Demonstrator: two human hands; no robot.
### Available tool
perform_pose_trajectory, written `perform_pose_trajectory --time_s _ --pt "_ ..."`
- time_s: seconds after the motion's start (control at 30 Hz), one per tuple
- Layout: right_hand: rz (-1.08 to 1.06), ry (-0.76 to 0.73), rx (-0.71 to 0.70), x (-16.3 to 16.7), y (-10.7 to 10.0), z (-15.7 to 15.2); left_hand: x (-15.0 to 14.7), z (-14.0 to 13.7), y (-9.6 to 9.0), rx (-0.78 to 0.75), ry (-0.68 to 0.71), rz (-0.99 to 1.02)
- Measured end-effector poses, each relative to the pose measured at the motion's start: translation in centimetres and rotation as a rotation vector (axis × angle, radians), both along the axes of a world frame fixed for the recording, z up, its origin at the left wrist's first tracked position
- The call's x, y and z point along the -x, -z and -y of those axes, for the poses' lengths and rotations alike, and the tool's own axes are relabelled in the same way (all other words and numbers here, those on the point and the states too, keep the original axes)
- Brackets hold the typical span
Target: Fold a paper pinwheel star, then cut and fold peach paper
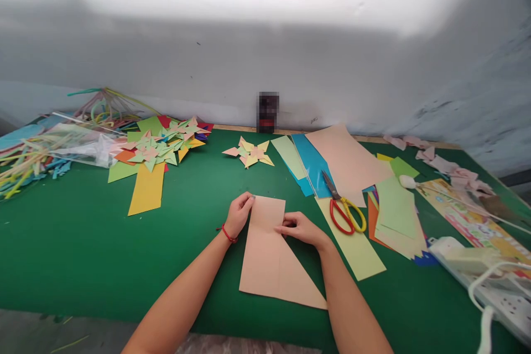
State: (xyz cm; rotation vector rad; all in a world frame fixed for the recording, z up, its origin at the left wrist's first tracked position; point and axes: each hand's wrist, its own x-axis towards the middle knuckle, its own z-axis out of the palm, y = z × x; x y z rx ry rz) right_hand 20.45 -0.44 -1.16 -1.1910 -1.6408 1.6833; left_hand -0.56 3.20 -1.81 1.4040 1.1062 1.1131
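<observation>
A pale pink sheet of paper (pixel 265 260) lies on the green table in front of me, partly folded, with a slanted edge running down to its lower right corner. My left hand (pixel 240 213) pinches its upper left corner between thumb and fingers. On the right edge, about a third of the way down, my right hand (pixel 302 229) grips the paper with its fingers curled. Scissors (pixel 343 211) with one red and one yellow handle lie right of my right hand, on a light green paper strip (pixel 352 243).
Folded paper stars (pixel 251 154) sit beyond the sheet, and a heap of them (pixel 161 144) lies farther left. Paper strips (pixel 25 163) and a plastic bag (pixel 87 149) cover the far left. Coloured sheets (pixel 344 157) spread at the right, near a white power strip (pixel 493 293) with cables.
</observation>
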Motion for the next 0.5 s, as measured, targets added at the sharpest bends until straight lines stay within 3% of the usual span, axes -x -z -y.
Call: perform_pose_trajectory --time_s 0.5 --pt "-0.037 0.056 0.022 0.06 0.36 -0.08 -0.05 0.11 0.45 0.075 0.080 0.027"
